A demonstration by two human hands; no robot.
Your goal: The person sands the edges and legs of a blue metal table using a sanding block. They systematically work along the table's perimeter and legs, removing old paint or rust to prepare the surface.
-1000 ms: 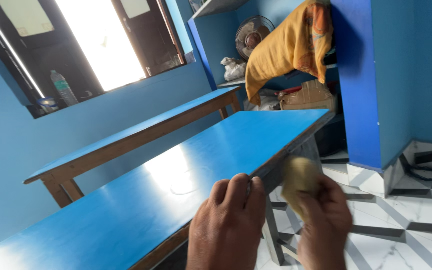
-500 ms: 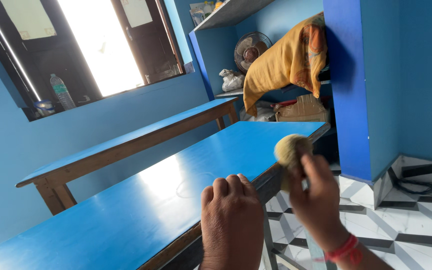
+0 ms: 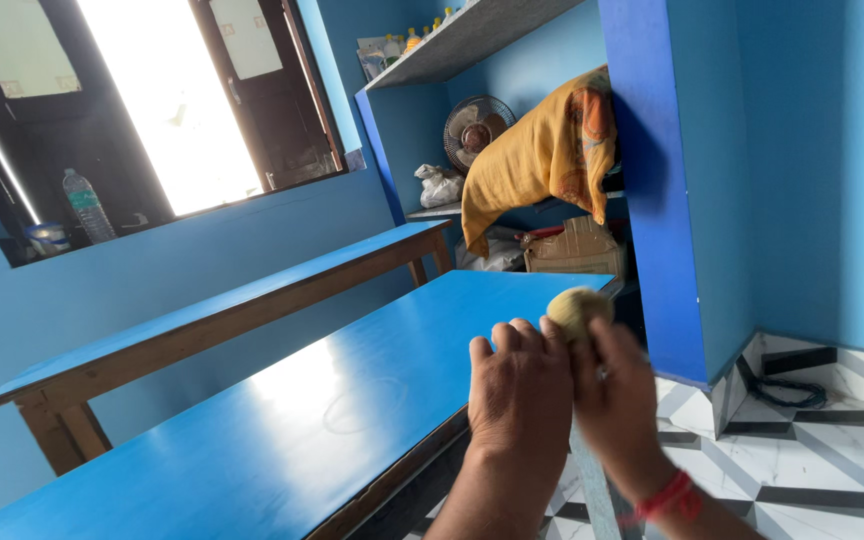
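The fingers of the right hand (image 3: pixel 614 395) are clamped around a tan, round-headed brush (image 3: pixel 578 308), whose head pokes out above the knuckles, over the near long edge of the blue table (image 3: pixel 352 400). The left hand (image 3: pixel 520 390) lies just beside it, fingers curled together over that same edge. A second blue bench (image 3: pixel 212 305) stands along the wall under the window (image 3: pixel 162 100).

Strong daylight pours through the open dark-framed window (image 3: pixel 167 110) at upper left, blown out to plain white; it throws a pale glare patch on the glossy blue tabletop (image 3: pixel 302 400); the room's right side is evenly lit; both hands look slightly soft with motion blur; the frame is tilted.
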